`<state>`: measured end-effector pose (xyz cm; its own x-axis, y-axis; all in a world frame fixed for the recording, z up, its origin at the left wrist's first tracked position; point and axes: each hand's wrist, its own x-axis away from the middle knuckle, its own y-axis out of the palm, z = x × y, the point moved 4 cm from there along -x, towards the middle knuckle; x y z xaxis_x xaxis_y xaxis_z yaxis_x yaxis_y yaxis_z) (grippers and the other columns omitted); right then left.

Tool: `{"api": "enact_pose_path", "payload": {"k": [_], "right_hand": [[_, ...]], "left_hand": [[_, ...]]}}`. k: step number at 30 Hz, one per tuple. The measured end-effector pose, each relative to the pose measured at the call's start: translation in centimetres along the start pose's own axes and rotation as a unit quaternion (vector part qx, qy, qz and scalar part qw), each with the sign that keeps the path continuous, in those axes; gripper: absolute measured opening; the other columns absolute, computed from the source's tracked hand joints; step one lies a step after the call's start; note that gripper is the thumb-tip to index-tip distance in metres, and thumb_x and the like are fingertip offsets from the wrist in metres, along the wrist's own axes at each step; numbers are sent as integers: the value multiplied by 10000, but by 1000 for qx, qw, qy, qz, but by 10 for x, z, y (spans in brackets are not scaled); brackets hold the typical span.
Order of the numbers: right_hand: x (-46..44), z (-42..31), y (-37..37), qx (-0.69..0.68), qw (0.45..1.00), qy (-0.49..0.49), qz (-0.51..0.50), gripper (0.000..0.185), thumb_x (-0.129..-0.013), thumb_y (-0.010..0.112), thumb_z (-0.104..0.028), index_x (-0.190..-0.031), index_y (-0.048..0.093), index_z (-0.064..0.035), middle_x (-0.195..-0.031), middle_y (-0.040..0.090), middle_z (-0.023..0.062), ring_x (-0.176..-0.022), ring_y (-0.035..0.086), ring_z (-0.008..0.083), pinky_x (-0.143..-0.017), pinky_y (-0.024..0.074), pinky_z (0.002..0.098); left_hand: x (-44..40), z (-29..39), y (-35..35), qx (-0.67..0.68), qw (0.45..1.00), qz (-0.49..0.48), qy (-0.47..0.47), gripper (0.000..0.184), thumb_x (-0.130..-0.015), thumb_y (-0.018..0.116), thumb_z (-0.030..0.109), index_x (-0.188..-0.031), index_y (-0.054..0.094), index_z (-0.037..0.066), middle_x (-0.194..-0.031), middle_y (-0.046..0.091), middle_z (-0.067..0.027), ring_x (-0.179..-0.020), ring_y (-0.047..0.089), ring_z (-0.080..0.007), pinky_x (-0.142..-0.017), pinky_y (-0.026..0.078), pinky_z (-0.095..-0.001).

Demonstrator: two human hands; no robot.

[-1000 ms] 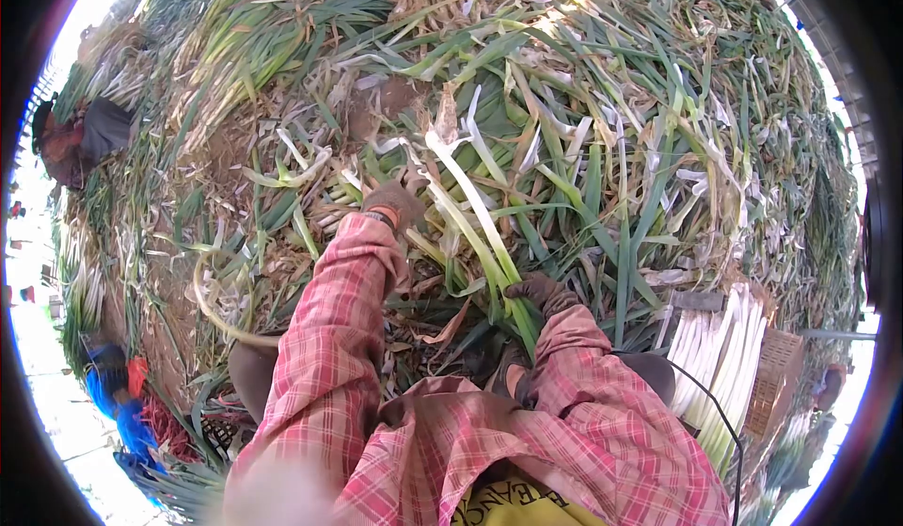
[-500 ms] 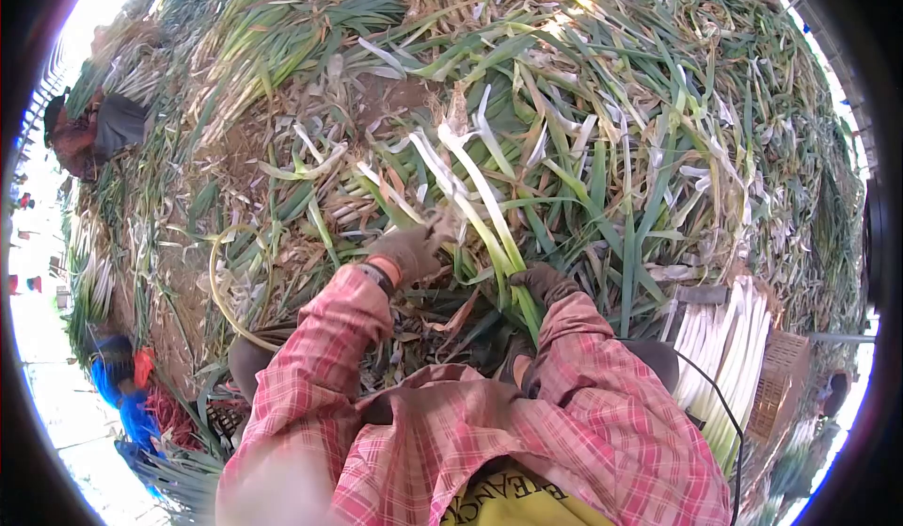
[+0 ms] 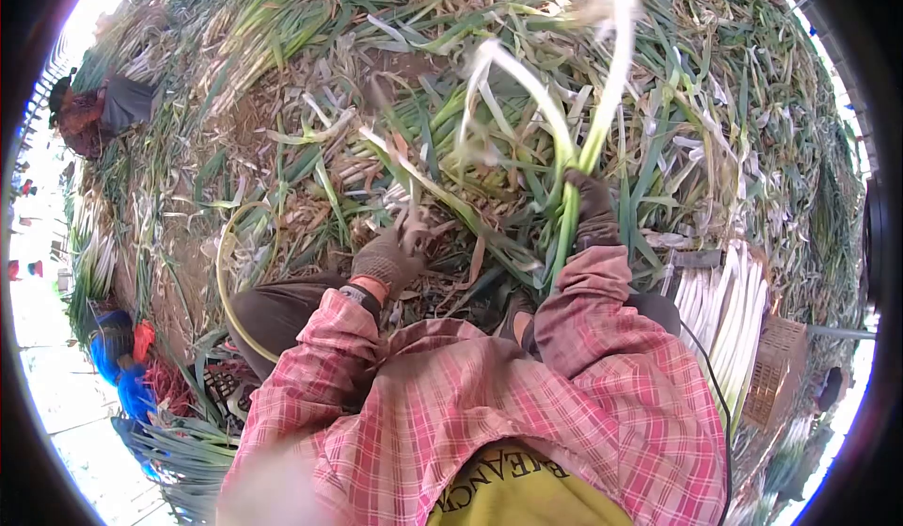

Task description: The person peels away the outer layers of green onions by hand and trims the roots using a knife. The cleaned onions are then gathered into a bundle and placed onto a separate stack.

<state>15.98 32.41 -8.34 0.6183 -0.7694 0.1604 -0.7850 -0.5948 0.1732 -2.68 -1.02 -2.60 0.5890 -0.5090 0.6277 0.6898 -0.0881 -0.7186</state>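
Though blur intrudes, 1 stalk (image 3: 615, 65) apparently points forward.

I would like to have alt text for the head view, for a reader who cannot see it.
A gloved right hand grips two white-and-green stalks by their green part, while the gloved left hand is apart from them, above scattered leaves. A bundle of white stalks lies near a brown basket.

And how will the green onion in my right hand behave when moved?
The green onion is probably fairly stiff, its white shaft standing straight past the right hand. The curved piece beside it is likely floppier, drooping at its tip.
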Motion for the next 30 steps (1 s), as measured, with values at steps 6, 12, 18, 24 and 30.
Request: {"api": "enact_pose_path", "payload": {"k": [6, 12, 18, 24, 30], "right_hand": [[-3, -20, -3, -44, 998, -13, -38, 306, -799, 603, 15, -1105, 598, 7, -857, 660, 106, -732, 641, 192, -633, 560, 316], [4, 44, 41, 57, 994, 73, -50, 312, -718, 717, -16, -1015, 628, 19, -788, 661, 90, -689, 641, 171, -614, 544, 285], [6, 134, 79, 553, 821, 89, -105, 491, -569, 797, -264, -997, 680, -53, -893, 688, 168, -821, 666, 291, -729, 519, 365], [26, 156, 118, 528, 813, 199, -145, 497, -606, 770, -283, -1030, 659, -47, -990, 666, 197, -939, 643, 336, -830, 506, 372], [27, 164, 121, 519, 823, 180, -144, 546, -622, 767, -299, -1088, 630, -50, -1013, 657, 206, -970, 634, 330, -850, 502, 373]], "left_hand": [[15, 1, 46, -49, 992, -79, 82, 603, -797, 588, 453, -1248, 516, 60, -1090, 621, -241, -1019, 614, -380, -884, 485, -432], [-23, 20, 66, -49, 989, -121, 67, 652, -771, 612, 446, -1239, 506, 5, -1143, 610, -238, -1079, 595, -356, -899, 475, -413], [-65, -8, 36, 1, 1000, -27, -11, 683, -699, 707, 416, -1215, 525, 8, -1141, 603, -249, -1068, 595, -365, -896, 474, -424], [-83, -15, 8, -4, 1000, -4, -16, 648, -713, 703, 454, -1164, 554, 13, -1092, 619, -255, -1035, 607, -377, -879, 477, -428], [-132, -28, -20, 47, 997, 32, -60, 667, -670, 766, 364, -1208, 544, 36, -1090, 635, -212, -1041, 612, -339, -904, 464, -399]]}}
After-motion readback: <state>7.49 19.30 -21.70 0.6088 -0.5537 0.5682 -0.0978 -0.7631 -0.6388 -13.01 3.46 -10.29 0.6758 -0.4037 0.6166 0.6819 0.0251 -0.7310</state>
